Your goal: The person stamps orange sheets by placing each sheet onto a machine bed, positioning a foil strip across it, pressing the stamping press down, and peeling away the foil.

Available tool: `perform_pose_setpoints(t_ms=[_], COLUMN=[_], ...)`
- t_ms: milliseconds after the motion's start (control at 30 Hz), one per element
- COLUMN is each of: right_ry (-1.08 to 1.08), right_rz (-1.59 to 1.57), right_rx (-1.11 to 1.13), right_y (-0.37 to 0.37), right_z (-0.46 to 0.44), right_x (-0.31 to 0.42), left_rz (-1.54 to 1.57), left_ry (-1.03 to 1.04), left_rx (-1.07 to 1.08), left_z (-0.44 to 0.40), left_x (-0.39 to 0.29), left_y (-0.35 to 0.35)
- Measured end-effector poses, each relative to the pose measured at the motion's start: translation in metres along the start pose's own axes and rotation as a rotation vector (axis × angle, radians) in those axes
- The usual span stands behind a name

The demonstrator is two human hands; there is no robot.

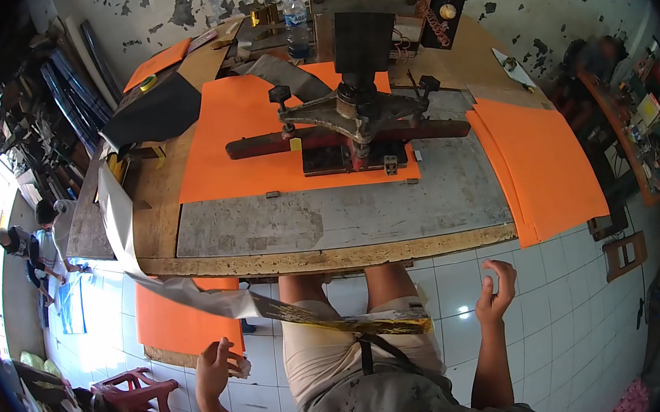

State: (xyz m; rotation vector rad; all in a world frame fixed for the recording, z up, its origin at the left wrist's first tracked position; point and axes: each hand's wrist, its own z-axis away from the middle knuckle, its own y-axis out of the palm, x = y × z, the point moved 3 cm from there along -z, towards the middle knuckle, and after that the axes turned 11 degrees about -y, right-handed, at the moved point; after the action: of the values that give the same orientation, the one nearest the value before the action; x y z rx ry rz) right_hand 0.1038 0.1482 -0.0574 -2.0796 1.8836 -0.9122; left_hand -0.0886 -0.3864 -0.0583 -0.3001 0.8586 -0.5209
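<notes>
My left hand [220,366] is low at the left of my lap, its fingers loosely bent and apart, with nothing visible in it. To the right of my lap, my right hand [497,291] is raised with curled, spread fingers and holds nothing. A long silvery foil strip [187,291] hangs from the table's left side and crosses over my lap, its end dark and yellow-marked. On the table, a press [361,115] with a red and dark crossbar stands over a large orange sheet [240,175].
Orange sheets [540,162] overhang the table's right edge; more orange sheets [174,320] lie below at the left. Behind are a water bottle [296,22] and black sheet [158,111]. A red stool [138,399] stands lower left. People [58,224] are far left, another far right.
</notes>
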Motion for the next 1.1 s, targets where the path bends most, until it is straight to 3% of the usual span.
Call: perform_pose_setpoints(t_ms=[267, 367, 533, 633, 700, 767, 867, 1100], right_ry=[-0.001, -0.018, -0.04, 0.017, -0.018, -0.057, -0.044, 0.061], right_rz=[0.049, 0.05, 0.041, -0.016, -0.001, 0.04, 0.078, 0.202], right_rx=[0.018, 0.013, -0.002, 0.101, 0.227, 0.321, 0.414, 0.508], right_y=[-0.006, -0.003, 0.016, 0.032, 0.046, 0.068, 0.119, 0.189], right_z=[0.004, -0.004, -0.041, -0.082, -0.111, -0.132, -0.155, -0.2], right_x=[-0.001, 0.004, 0.008, 0.019, 0.021, 0.006, -0.031, -0.061], left_rz=[-0.016, 0.09, 0.296, 0.314, 0.208, 0.133, -0.26, -0.608], left_ry=[0.174, 0.341, 0.718, 0.867, 0.89, 0.792, 0.823, 0.505], left_rx=[0.164, 0.134, -0.066, -0.202, -0.418, -0.489, -0.717, -0.67], left_z=[0.014, 0.011, -0.017, -0.037, -0.06, -0.089, -0.14, -0.178], left_x=[-0.027, -0.045, -0.097, -0.144, -0.173, -0.195, -0.216, -0.25], left_y=[-0.004, -0.008, -0.013, -0.02, -0.023, -0.025, -0.03, -0.02])
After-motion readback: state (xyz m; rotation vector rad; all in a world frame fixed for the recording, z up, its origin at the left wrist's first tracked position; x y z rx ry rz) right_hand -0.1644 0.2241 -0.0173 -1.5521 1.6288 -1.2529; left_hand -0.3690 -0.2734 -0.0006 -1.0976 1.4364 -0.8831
